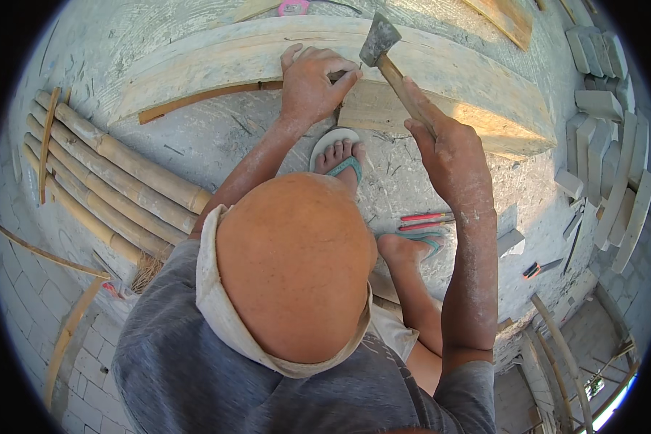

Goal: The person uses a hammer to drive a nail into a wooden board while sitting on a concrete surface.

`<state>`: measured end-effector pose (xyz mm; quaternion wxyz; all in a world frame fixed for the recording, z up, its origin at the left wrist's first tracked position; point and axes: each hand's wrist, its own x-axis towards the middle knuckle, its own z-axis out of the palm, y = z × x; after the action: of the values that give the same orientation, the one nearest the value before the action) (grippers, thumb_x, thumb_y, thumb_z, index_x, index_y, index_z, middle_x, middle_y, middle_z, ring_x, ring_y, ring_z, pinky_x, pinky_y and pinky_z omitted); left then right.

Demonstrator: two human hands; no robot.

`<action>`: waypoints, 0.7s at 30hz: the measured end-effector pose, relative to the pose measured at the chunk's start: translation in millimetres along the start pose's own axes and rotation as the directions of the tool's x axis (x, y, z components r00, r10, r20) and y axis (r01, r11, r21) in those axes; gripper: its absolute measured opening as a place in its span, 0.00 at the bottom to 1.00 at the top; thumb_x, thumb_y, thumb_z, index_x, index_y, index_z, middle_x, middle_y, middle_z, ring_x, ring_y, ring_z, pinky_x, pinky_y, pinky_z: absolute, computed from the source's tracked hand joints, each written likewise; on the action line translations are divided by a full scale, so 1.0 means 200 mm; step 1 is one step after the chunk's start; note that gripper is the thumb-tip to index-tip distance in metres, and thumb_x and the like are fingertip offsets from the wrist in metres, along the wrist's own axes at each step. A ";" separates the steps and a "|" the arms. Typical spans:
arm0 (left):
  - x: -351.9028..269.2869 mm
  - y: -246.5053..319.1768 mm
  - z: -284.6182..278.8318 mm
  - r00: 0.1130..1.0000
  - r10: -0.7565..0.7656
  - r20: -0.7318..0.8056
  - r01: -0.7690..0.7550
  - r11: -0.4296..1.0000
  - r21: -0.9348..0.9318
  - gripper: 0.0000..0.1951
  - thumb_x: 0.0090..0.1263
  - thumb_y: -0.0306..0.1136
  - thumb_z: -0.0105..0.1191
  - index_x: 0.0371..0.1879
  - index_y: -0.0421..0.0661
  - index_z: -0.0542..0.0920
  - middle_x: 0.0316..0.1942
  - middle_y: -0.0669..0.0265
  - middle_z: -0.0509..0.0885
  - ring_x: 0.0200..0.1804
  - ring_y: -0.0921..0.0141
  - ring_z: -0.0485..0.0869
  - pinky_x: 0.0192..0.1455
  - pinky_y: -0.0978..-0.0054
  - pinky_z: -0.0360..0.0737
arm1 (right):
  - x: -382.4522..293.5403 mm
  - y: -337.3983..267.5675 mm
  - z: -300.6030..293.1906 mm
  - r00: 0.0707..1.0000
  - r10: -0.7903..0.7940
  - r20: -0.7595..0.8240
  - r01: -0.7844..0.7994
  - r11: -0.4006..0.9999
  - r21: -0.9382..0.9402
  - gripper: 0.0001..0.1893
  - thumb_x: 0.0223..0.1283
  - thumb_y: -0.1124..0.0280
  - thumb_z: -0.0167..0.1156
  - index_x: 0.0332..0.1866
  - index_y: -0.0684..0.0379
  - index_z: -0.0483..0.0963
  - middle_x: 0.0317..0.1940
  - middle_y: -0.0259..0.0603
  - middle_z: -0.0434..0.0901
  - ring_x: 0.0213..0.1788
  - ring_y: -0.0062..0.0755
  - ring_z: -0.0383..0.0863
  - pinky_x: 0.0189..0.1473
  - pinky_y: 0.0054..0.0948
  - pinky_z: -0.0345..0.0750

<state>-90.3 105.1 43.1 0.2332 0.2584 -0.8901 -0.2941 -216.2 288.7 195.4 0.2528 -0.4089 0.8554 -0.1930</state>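
Note:
My left hand [321, 81] rests on the near edge of a long wooden plank [222, 57], thumb and index finger pinched around a small thin nail [361, 66] that stands at the board's edge. In my right hand [446, 142] is the wooden handle of a hammer [380, 40] with a broad metal head, raised just to the right of the nail. Under the plank's right half a wooden block or board [380, 108] shows its side. A thin wood strip [195, 101] runs beneath the left half.
Bamboo poles [135, 168] lie at the left. Red-handled pincers or pliers [426, 221] lie by my right foot. A utility knife or small saw [533, 270] lies farther right, near stacked pale blocks [597, 157]. Beyond the plank sits a pink tape measure [293, 7].

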 end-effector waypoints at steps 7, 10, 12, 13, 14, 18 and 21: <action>-0.21 0.06 -0.07 0.955 -0.095 -0.281 0.007 0.955 -0.297 0.09 0.72 0.39 0.68 0.41 0.48 0.89 0.37 0.69 0.88 0.51 0.71 0.83 0.69 0.60 0.71 | -0.05 0.00 0.07 0.989 0.148 -0.017 -0.136 0.940 0.313 0.30 0.76 0.66 0.62 0.80 0.41 0.67 0.47 0.61 0.87 0.48 0.54 0.91 0.50 0.43 0.84; -0.45 0.12 0.03 0.767 -0.632 0.110 0.412 0.354 -0.839 0.13 0.75 0.41 0.67 0.46 0.43 0.86 0.38 0.69 0.87 0.48 0.75 0.82 0.65 0.68 0.75 | -0.08 0.02 0.10 0.981 0.182 -0.064 -0.144 0.911 0.387 0.30 0.77 0.66 0.61 0.81 0.43 0.67 0.53 0.62 0.86 0.53 0.49 0.91 0.53 0.40 0.84; -0.40 0.16 0.11 0.694 -0.690 0.205 0.503 0.261 -0.824 0.16 0.77 0.44 0.65 0.49 0.42 0.85 0.39 0.69 0.87 0.47 0.76 0.81 0.62 0.71 0.75 | -0.08 0.05 0.10 0.982 0.174 -0.076 -0.132 0.914 0.383 0.30 0.77 0.66 0.61 0.81 0.43 0.66 0.56 0.62 0.86 0.55 0.47 0.91 0.55 0.39 0.83; -0.36 0.18 0.11 0.605 -0.741 0.291 0.583 0.165 -0.795 0.19 0.79 0.47 0.63 0.51 0.41 0.84 0.40 0.69 0.87 0.45 0.77 0.81 0.60 0.74 0.75 | -0.09 0.05 0.11 0.983 0.171 -0.065 -0.132 0.910 0.394 0.29 0.77 0.65 0.61 0.81 0.43 0.66 0.56 0.61 0.86 0.55 0.47 0.90 0.55 0.39 0.84; -0.32 0.18 0.10 0.602 -0.745 0.288 0.585 0.166 -0.794 0.19 0.79 0.47 0.63 0.51 0.41 0.84 0.40 0.69 0.87 0.45 0.77 0.81 0.60 0.74 0.75 | -0.09 0.05 0.11 0.985 0.167 -0.053 -0.131 0.905 0.404 0.29 0.78 0.65 0.61 0.81 0.43 0.66 0.56 0.61 0.86 0.56 0.48 0.90 0.55 0.39 0.84; -0.19 0.15 0.09 0.669 -0.635 0.387 0.578 0.116 -0.808 0.23 0.81 0.52 0.57 0.49 0.40 0.85 0.40 0.70 0.85 0.43 0.78 0.77 0.52 0.77 0.74 | -0.11 0.00 0.10 0.975 0.223 0.008 -0.208 0.893 0.399 0.29 0.78 0.64 0.61 0.81 0.43 0.67 0.56 0.60 0.86 0.57 0.46 0.90 0.55 0.39 0.83; -0.18 0.15 0.13 0.651 -0.659 0.376 0.635 0.202 -0.745 0.25 0.82 0.53 0.55 0.48 0.38 0.86 0.38 0.72 0.82 0.41 0.80 0.72 0.46 0.77 0.71 | -0.13 0.01 0.11 0.979 0.198 -0.040 -0.163 0.892 0.421 0.30 0.76 0.67 0.63 0.81 0.39 0.68 0.28 0.30 0.75 0.24 0.14 0.68 0.26 0.19 0.71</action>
<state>-87.0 156.8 34.2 0.1916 0.4651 -0.4397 -0.7441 -190.1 307.1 184.0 0.3157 -0.2564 0.8385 -0.3626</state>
